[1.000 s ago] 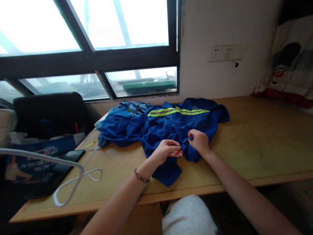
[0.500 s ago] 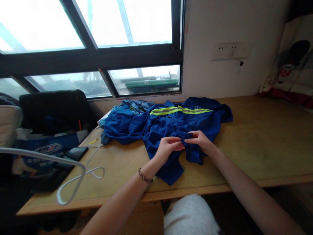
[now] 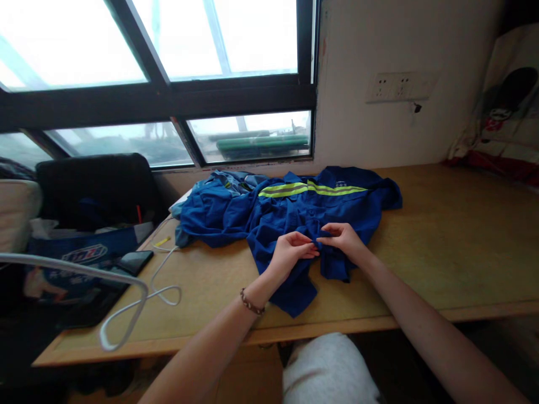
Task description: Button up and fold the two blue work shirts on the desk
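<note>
A blue work jacket (image 3: 286, 216) with yellow-green reflective strips lies spread on the wooden table (image 3: 438, 247), its front facing up. My left hand (image 3: 291, 255) pinches the jacket's front edge near the lower hem. Close beside it, my right hand (image 3: 343, 241) pinches the same front edge from the other side, the fingertips of both hands almost meeting. Whether a button sits between the fingers is too small to tell. Two lower flaps of the jacket hang toward me below the hands.
Lighter blue clothing (image 3: 242, 182) lies bunched at the jacket's far left. A white cable (image 3: 143, 292) loops over the table's left side near a dark phone (image 3: 133, 262). A blue bag (image 3: 84, 258) and black chair back (image 3: 96, 188) stand left. Wall sockets (image 3: 402, 87) are behind.
Both hands stay at the jacket's front edge. My right fingers have shifted slightly, and the raised bit of cloth between the hands now lies lower.
</note>
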Demonstrator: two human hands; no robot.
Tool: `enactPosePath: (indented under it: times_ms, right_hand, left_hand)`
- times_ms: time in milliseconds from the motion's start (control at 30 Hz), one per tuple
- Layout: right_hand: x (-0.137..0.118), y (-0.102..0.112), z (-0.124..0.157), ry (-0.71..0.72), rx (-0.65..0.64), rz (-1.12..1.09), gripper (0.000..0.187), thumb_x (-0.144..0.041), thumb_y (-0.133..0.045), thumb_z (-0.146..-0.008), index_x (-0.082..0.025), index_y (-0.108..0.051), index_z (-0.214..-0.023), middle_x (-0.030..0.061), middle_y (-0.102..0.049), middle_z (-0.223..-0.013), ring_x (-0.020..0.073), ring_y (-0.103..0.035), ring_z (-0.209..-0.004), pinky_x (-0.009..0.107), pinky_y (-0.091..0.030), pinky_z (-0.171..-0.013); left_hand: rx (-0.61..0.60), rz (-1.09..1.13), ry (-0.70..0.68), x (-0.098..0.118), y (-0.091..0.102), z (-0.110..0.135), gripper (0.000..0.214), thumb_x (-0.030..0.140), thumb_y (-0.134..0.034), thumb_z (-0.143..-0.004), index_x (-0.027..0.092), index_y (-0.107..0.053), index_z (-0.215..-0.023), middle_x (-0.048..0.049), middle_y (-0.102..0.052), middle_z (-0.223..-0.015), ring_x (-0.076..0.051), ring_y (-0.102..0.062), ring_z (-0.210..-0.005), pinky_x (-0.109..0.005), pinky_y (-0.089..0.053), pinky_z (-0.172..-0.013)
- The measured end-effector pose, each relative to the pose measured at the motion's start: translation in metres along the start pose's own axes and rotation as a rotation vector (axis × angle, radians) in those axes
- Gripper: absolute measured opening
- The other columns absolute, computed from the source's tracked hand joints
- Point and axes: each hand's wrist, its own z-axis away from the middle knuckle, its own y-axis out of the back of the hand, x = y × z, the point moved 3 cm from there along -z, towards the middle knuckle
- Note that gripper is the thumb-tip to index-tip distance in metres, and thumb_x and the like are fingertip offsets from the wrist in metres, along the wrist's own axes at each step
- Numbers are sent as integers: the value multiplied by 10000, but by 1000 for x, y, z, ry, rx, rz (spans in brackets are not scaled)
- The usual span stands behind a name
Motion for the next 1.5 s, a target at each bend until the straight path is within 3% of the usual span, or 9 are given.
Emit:
enactPosePath:
  times_ms: [100, 200, 400, 500, 633, 833, 967, 1133, 1500]
  right_hand:
    - [-4, -1, 4, -78, -50, -75, 254, -376, -681, -562, -151, -619, -663, -19, -577, -588, 80, -465, -482, 207, -320, -449]
    - [-12, -3, 7, -18, -87, 8, 230, -364, -676, -581, -140, -625, -596, -22, -561, -556, 80, -456, -497, 211, -311, -466]
    - [-7, -2, 4, -52, -97, 63, 315, -408, -615, -656, -135, -582, -502, -52, -412, -380, 42, -305, -366, 209, -177, -374]
    - [0, -2, 2, -125, -119, -73, 357, -436, -600, -664, -132, -557, -482, -28, -469, -401, 49, -368, -360, 197, -206, -363]
    - [6, -3, 1, -227, -148, -200, 355, -458, -579, -675, -107, -625, -636, 24, -580, -516, 76, -483, -407, 181, -282, -370]
    - [1, -5, 2, -91, -130, 87, 254, -362, -660, -608, -113, -639, -652, 8, -577, -494, 80, -486, -425, 181, -318, -390]
    - [-1, -8, 3, 81, -55, 263, 187, -326, -648, -607, -145, -608, -636, 6, -600, -557, 106, -517, -487, 211, -375, -453]
    - [-4, -15, 9, 260, -37, 500, 89, -256, -596, -653, -179, -564, -622, -25, -549, -529, 91, -474, -472, 201, -325, -441]
    - [1, -20, 9, 236, -102, 444, 145, -279, -597, -662, -185, -487, -666, -35, -501, -574, 88, -444, -500, 198, -328, -457]
  left_hand:
    - [3, -53, -17, -1, -2, 0, 289, 261, -724, -549, 85, -552, -700, -69, -647, -655, -182, -630, -590, -260, -520, -555]
    - [6, -71, -26, -3, -2, 0, 288, 258, -725, -547, 83, -561, -707, -64, -644, -644, -175, -626, -574, -253, -519, -544]
    - [30, -15, -5, -4, 1, -2, 291, 248, -719, -563, 78, -575, -751, -71, -647, -653, -184, -632, -603, -261, -525, -575]
    - [52, -8, -1, -3, 3, -2, 292, 254, -722, -560, 78, -582, -748, -71, -648, -649, -188, -634, -609, -268, -528, -589]
    - [77, 1, -3, -4, 4, -3, 297, 259, -727, -551, 76, -595, -745, -74, -651, -655, -186, -633, -602, -275, -529, -596]
    - [87, 6, 19, -7, 5, -3, 287, 223, -723, -558, 58, -621, -770, -88, -656, -664, -179, -631, -614, -263, -526, -611]
    - [92, 28, 69, -8, 4, -2, 306, 291, -698, -601, 58, -633, -790, -89, -653, -686, -166, -628, -641, -256, -524, -645]
    - [134, 6, 64, -13, 5, -3, 284, 292, -712, -579, 79, -625, -746, -57, -634, -690, -121, -602, -611, -213, -514, -605]
    - [189, 135, -9, -23, 11, -10, 270, 203, -688, -573, 133, -487, -739, 40, -511, -611, -55, -523, -545, -179, -457, -571]
